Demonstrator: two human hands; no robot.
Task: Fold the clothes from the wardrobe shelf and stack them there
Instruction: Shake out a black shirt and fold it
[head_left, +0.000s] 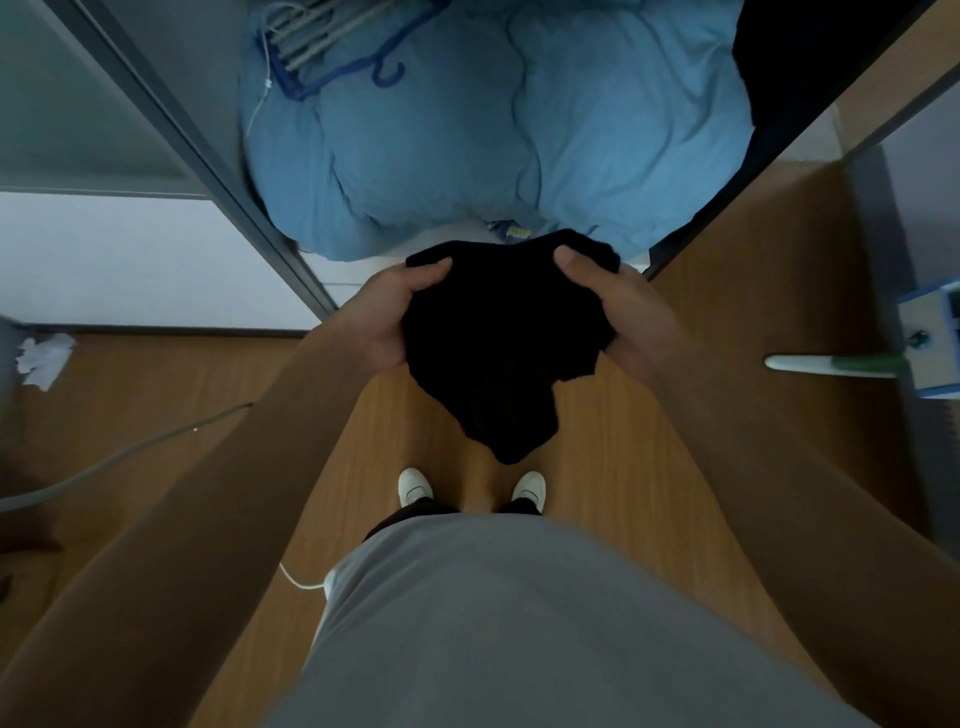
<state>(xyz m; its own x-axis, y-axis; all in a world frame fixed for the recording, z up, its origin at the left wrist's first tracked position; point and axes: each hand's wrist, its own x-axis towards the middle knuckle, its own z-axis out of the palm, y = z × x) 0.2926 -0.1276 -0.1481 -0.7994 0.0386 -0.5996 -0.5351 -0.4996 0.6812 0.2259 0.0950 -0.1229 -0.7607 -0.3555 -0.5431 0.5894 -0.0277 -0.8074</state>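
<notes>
The open wardrobe (213, 171) holds a big puffy blue blanket (467, 156) that fills most of its shelf. Dark clothes (810, 62) sit in its right corner. A bunch of hangers (322, 47) lies on the blanket. In front of the shelf, a black cloth (498, 353) hangs bunched between the left hand (384, 317) and the right hand (623, 312). Both hands curl their fingers tight around its top.

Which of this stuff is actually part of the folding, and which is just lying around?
Part of the job: black garment, gripped by left hand and right hand; wardrobe shelf.
Just lying about: blue duvet, blue hanger, crumpled paper, grey cable on the floor.
</notes>
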